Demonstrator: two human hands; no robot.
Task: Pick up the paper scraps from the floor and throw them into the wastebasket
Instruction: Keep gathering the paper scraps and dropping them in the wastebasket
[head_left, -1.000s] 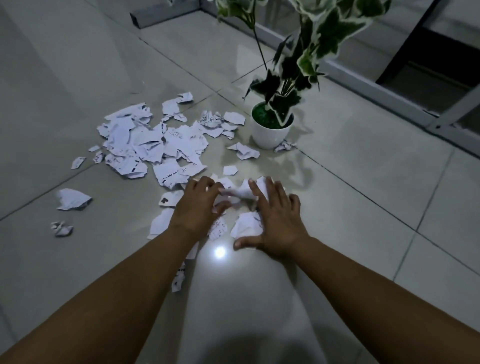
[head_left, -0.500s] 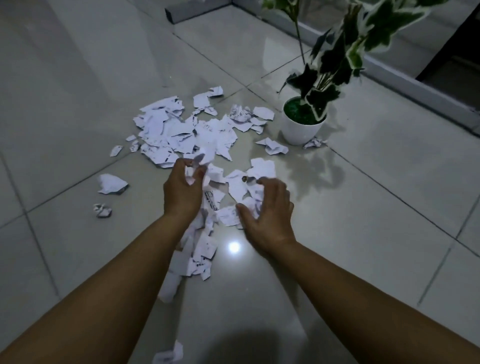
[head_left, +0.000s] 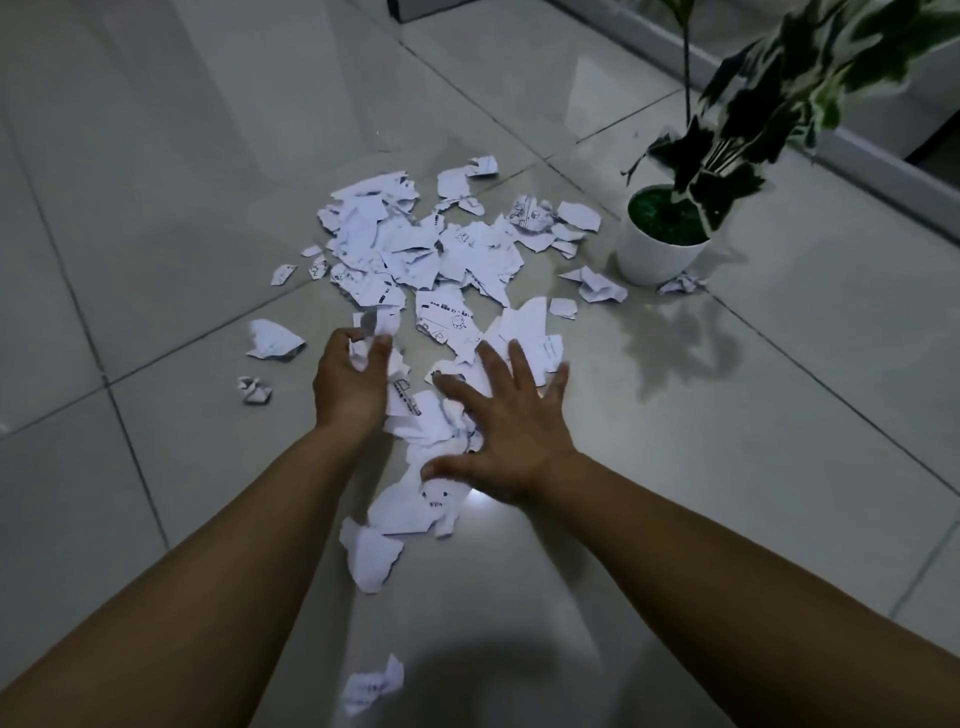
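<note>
The only container in view is the white pot (head_left: 655, 259) standing on the tiled floor (head_left: 156, 218) at the right; it holds green filling and the stem of a plant (head_left: 769, 88) with dark, white-edged leaves; a crumpled scrap (head_left: 681, 284) lies just beside its base; no wastebasket shows. The paper scraps (head_left: 415, 244) are spread over the floor, thickest in a heap left of the pot, with a trail of them running toward the person between the forearms; two stray pieces (head_left: 272, 339) lie apart at the left, and one more scrap (head_left: 373, 685) sits near the bottom edge. The left hand (head_left: 350, 387) is clenched round a wad of scraps, its fingers curled over white paper; the right hand (head_left: 506, 426) lies spread, fingers straight and splayed, pressing down on the scraps beneath it, its thumb touching a sheet nearer the body. Against half a second ago, the right hand has gone from curled over the pile to flat and fanned out; the left keeps its grip on paper; the view has tilted, so the pot and the heap sit further right and higher; the trail of scraps between the arms now reaches closer to the person.
</note>
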